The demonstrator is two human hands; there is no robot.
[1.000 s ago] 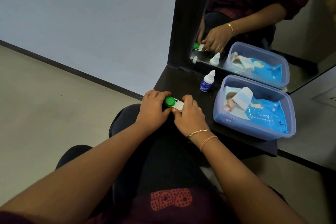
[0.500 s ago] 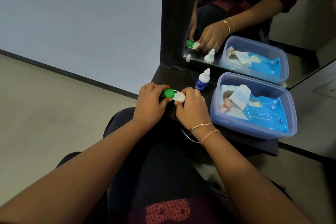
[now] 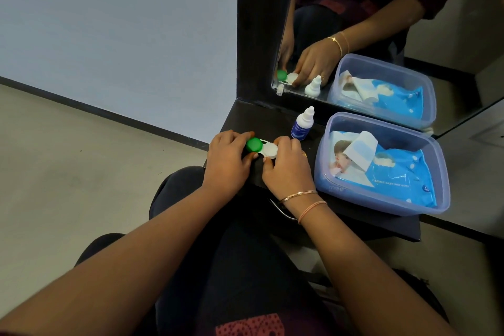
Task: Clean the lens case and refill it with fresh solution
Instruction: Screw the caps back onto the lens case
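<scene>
Her left hand (image 3: 227, 163) pinches the lens case (image 3: 261, 148) by its green cap (image 3: 254, 144); her right hand (image 3: 286, 168) grips the white cap (image 3: 270, 150), forearms angled inward.

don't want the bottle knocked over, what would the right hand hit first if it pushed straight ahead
Probably the bottle: it stands just past the right hand, which grips the lens case; depth is unclear.

At frame centre, the left hand (image 3: 227, 163) pinches the green cap (image 3: 254, 144) of the lens case (image 3: 263, 148); the right hand (image 3: 286, 169) grips its white cap (image 3: 270, 150). Right of them stand a solution bottle (image 3: 302, 125) and a wipes box (image 3: 381, 163).
</scene>
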